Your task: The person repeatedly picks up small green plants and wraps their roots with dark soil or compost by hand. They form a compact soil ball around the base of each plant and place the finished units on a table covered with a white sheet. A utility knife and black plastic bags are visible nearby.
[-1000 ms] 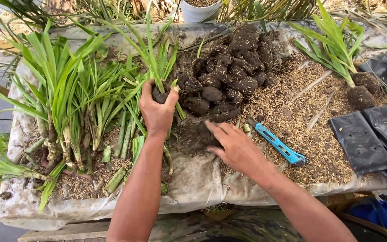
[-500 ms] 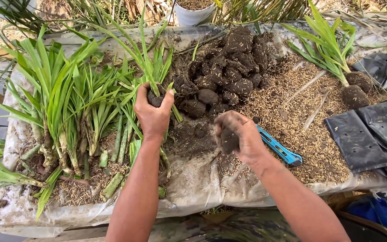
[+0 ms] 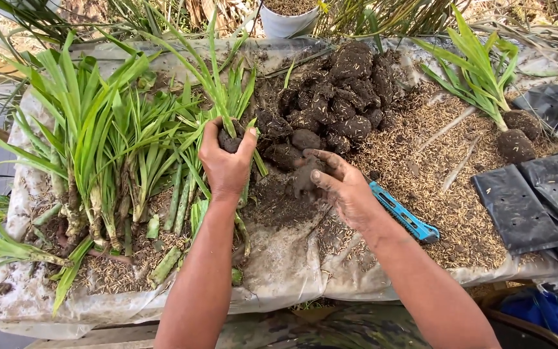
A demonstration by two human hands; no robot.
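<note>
My left hand (image 3: 226, 163) grips a green seedling (image 3: 217, 84) upright by its base, where a dark lump of soil (image 3: 230, 140) sits between thumb and fingers. My right hand (image 3: 341, 187) is cupped around a handful of dark soil (image 3: 306, 179) and is held just right of the left hand, above a smear of loose soil (image 3: 272, 203). Behind both hands lies a heap of dark soil balls (image 3: 330, 97). To the left lie several bare-rooted green seedlings (image 3: 98, 136).
A blue utility knife (image 3: 403, 216) lies right of my right hand on scattered rice husks (image 3: 434, 174). Two seedlings with soil balls (image 3: 511, 129) stand far right beside black plastic bags (image 3: 531, 207). A white pot (image 3: 285, 16) is at the back. A plastic sheet (image 3: 279, 265) covers the table.
My right hand scooped soil off the sheet, lifted it, and moved up and left toward the seedling base. The left hand has held the seedling still.
</note>
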